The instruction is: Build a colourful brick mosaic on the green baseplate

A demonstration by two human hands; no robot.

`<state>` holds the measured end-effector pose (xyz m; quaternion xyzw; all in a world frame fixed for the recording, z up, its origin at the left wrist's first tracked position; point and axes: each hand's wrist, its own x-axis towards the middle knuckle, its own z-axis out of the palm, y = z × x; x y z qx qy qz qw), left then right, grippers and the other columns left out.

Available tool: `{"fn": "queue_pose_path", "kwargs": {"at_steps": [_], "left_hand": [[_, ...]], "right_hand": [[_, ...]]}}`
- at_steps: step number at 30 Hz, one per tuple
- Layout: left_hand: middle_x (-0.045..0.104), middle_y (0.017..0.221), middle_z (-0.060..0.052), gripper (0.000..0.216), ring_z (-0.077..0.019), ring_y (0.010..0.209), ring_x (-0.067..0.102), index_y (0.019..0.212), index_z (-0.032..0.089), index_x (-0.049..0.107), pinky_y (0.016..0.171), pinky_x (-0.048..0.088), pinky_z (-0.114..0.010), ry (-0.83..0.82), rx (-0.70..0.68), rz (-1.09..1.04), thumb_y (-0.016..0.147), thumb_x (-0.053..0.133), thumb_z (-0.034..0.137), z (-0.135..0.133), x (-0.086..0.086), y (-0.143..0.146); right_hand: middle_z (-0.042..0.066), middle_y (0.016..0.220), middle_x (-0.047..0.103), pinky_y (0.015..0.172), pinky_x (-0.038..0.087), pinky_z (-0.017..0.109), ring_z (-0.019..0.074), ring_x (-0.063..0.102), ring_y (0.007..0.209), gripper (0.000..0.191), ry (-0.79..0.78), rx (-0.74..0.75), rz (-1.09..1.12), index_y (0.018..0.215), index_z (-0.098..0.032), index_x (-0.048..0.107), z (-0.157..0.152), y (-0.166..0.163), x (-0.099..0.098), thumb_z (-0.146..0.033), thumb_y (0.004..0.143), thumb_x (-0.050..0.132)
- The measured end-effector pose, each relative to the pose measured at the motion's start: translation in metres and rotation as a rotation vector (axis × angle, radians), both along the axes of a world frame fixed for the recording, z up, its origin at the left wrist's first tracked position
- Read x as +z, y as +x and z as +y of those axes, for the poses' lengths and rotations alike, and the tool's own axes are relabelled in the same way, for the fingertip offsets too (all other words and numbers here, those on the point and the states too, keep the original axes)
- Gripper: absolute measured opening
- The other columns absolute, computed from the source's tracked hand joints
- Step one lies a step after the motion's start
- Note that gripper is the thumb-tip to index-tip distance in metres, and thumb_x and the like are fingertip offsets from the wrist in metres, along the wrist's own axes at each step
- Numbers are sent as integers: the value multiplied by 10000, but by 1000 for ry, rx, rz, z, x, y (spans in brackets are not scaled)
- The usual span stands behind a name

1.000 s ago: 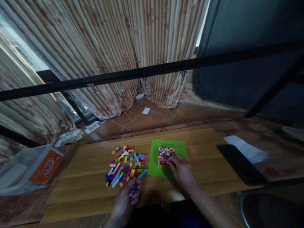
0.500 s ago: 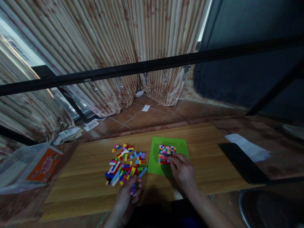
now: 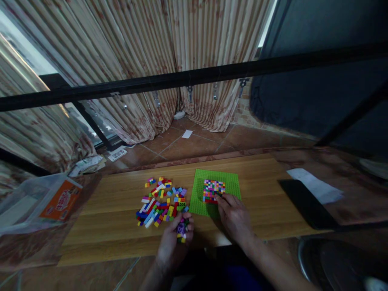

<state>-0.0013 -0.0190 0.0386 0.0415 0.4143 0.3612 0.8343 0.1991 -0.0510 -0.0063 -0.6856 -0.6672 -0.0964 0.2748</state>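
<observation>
A green baseplate [image 3: 230,184] lies on the wooden table [image 3: 121,230]. A multicoloured patch of small bricks [image 3: 214,188] is pressed onto it. My right hand [image 3: 233,218] rests on the plate's near edge, its fingers pinched against the patch's near right corner; whatever is in the pinch is hidden. A loose pile of coloured bricks [image 3: 160,202] lies left of the plate. My left hand [image 3: 174,242] sits just near of the pile, closed on a small handful of bricks [image 3: 181,230].
A plastic bag with an orange label [image 3: 42,202] lies at the table's left end. A black flat object [image 3: 306,204] and white paper [image 3: 315,186] lie at the right. A black bar [image 3: 194,79] crosses overhead. Curtains and tiled floor lie beyond.
My left hand moved right with its bricks, toward the baseplate. My right hand stayed at the patch's corner. The view shifted slightly.
</observation>
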Motion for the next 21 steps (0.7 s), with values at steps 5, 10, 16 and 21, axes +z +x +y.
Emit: {"fn": "queue_pose_path", "kwargs": {"at_steps": [5, 10, 16, 21], "left_hand": [[672, 903, -128, 206, -186, 835, 654, 922, 73, 613, 753, 531, -302, -55, 60, -101, 871, 452, 192, -2, -7, 20], [615, 1167, -152, 356, -237, 1130, 548, 1177, 94, 552, 939, 437, -369, 12, -49, -285, 895, 390, 237, -2, -26, 23], [607, 1198, -129, 386, -240, 1193, 492, 1190, 108, 564, 962, 405, -342, 59, -134, -319, 883, 402, 277, 2, -32, 26], [586, 1238, -101, 380, -225, 1204, 479, 1179, 154, 585, 950, 402, -315, 79, -180, -291, 888, 381, 289, 3, -30, 25]], "right_hand": [[104, 1016, 610, 782, 508, 368, 213, 570, 916, 306, 63, -14, 166, 1161, -185, 588, -5, -3, 1, -245, 910, 424], [65, 1005, 612, 794, 505, 326, 176, 575, 917, 261, 64, 93, 347, 1119, -230, 597, -24, -21, 16, -217, 903, 450], [61, 995, 591, 779, 498, 334, 186, 559, 929, 244, -69, 252, 377, 1072, -240, 620, -31, -36, 23, -190, 883, 474], [66, 988, 580, 797, 487, 365, 206, 551, 932, 201, -137, 206, 376, 1007, -229, 647, -27, -39, 20, -203, 851, 523]]}}
